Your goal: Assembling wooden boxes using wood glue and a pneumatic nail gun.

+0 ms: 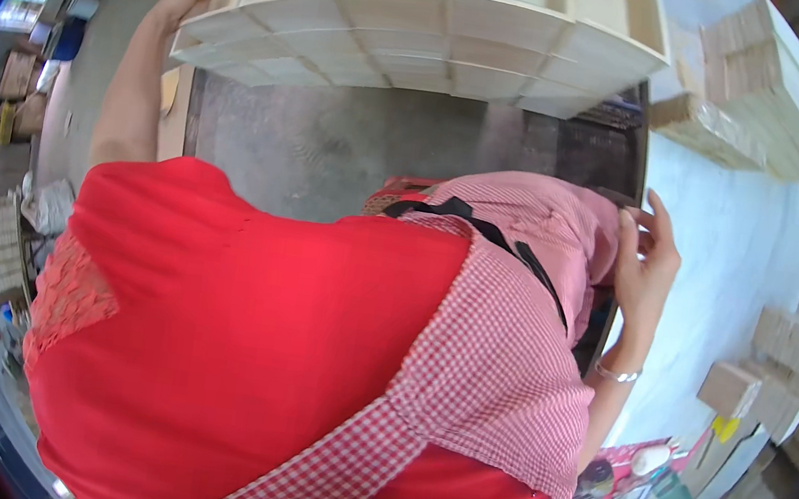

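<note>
At the far side, pale bare-wood boxes [399, 22] stand joined in rows, with open compartments on top. My left hand [187, 1] is closed on their left end, its fingertips partly hidden behind the wood. My left arm reaches out nearly straight. My right hand [649, 257] is at the near left edge of the white table [721, 262], close beside my leg. Its fingers are bent and spread apart, with nothing between them. A silvery bracelet [617, 374] circles that wrist.
Stacked wooden pieces [713, 129] stand at the table's far end, under a large pale panel [793, 99]. Small wooden blocks [730, 389] lie at the right. A pink cloth [604, 494] carries a white bottle [651, 459] and other items. Grey floor [331, 155] shows below the boxes.
</note>
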The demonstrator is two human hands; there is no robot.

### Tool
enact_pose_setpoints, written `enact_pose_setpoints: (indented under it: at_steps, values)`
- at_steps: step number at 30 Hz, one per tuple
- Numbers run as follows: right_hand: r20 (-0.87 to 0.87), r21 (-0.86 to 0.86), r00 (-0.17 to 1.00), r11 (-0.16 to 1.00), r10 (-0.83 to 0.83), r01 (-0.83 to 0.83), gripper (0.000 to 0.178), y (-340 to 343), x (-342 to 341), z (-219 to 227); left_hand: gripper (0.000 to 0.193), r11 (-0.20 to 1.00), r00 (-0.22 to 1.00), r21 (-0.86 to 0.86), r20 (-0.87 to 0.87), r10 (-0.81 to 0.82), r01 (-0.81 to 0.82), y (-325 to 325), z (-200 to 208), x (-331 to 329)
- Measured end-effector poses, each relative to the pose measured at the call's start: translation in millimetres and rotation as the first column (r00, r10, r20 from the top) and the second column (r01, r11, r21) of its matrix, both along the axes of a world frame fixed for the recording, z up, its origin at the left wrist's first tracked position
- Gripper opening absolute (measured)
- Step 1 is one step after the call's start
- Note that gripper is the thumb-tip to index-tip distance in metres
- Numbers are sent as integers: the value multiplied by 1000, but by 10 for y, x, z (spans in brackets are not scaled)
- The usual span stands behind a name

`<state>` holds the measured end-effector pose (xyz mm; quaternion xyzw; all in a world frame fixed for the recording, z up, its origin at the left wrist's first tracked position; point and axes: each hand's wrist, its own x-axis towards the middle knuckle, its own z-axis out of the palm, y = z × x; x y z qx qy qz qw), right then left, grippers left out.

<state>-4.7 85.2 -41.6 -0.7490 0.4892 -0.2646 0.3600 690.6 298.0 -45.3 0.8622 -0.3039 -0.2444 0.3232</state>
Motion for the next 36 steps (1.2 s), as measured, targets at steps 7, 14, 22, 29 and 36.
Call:
enact_pose_setpoints:
  at_steps: [7, 14, 22, 29, 36]
  values:
    - [133, -18, 937, 944, -323, 328, 51, 75, -669, -280, 52, 871, 908, 488, 387, -161, -54, 407, 313, 1229]
    - [220, -519, 254, 107, -942, 848, 76, 26, -2398, -798, 26, 759, 866, -524, 490, -102, 386, -1662, 627, -2706]
    - [45, -435, -199, -198, -979, 878, 113, -647, -2963, -777, 29, 555, 625, -584, -100, -774, 593, -2715, 336, -5408]
    - [16, -380, -240, -228, -971, 896, 113, -749, -3000, -884, 37, 269, 298, -452, -6, -954, 851, -3064, 131, -6037]
    - [110, -370, -185, -213, -977, 904, 107, -574, -2915, -782, 47, 38, 34, -403, -18, -999, 914, -3140, -28, -6903]
